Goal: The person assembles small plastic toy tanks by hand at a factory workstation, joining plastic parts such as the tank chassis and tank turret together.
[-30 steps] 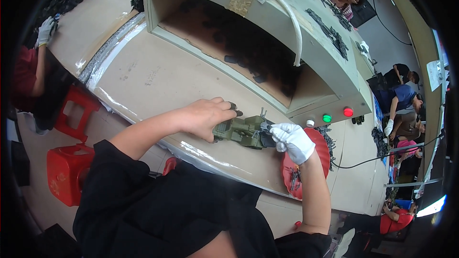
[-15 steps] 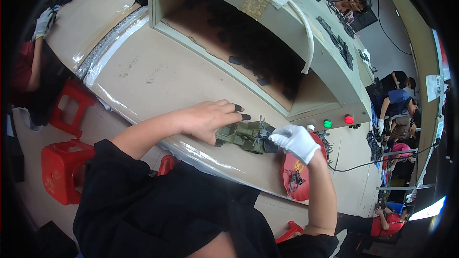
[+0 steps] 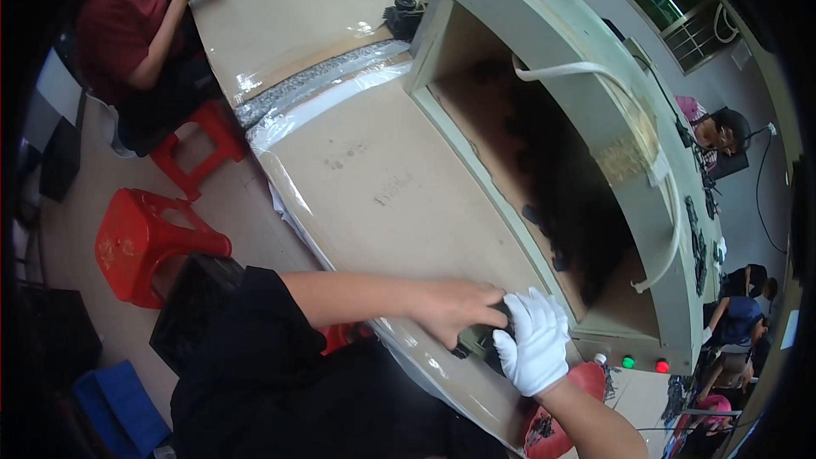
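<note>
An olive-green toy military vehicle (image 3: 478, 341) is on the bench near its front edge, mostly hidden by my two hands. My left hand (image 3: 459, 310), bare with dark covers on some fingertips, is closed over the top and far side of the vehicle. White-gloved, my right hand (image 3: 535, 342) grips its right end, fingers over the top and thumb on the near side. What lies under the glove cannot be seen. Just beside my right wrist is a red scalloped tray (image 3: 544, 435) with small dark parts in it.
A pale green hooded housing (image 3: 586, 89) with a dark opening stands along the bench (image 3: 382, 195). Green and red buttons (image 3: 646, 365) sit at its right end. Red stools (image 3: 140, 242) are at the left, near a seated co-worker (image 3: 127, 34) in gloves.
My view has swung, so the bench scene appears shifted right and down. My right hand has gone from fingertips at the vehicle's top to a fuller grip over its end.
</note>
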Action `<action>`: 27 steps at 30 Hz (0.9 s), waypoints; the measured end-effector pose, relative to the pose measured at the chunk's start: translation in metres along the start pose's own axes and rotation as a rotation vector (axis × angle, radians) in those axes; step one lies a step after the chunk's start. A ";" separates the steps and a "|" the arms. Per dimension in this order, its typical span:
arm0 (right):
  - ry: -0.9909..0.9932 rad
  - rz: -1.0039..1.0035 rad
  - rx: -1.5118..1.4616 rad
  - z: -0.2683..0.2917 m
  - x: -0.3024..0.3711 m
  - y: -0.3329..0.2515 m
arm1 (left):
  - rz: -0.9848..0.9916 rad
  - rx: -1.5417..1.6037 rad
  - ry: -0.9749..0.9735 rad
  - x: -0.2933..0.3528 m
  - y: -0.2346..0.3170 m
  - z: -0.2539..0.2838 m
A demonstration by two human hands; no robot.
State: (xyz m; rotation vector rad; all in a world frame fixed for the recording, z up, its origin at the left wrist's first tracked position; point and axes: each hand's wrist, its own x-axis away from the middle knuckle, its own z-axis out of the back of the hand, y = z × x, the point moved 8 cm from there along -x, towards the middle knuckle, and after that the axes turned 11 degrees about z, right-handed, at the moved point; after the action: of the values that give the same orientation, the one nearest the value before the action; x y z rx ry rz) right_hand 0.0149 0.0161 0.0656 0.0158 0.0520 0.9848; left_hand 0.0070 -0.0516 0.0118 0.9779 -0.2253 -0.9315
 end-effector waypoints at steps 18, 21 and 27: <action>-0.060 0.005 -0.011 -0.004 -0.006 0.005 | -0.070 0.054 0.082 -0.002 -0.003 0.003; -0.044 0.078 -0.009 -0.001 -0.011 -0.003 | -0.036 0.048 0.081 0.001 -0.005 0.004; -0.054 0.020 -0.062 -0.005 -0.002 -0.001 | -0.029 0.049 0.054 0.001 -0.003 -0.009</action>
State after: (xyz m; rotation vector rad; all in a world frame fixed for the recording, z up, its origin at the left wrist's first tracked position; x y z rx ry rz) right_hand 0.0141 0.0135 0.0608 -0.0143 -0.0288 1.0052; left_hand 0.0109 -0.0478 0.0041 1.0523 -0.1892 -0.9288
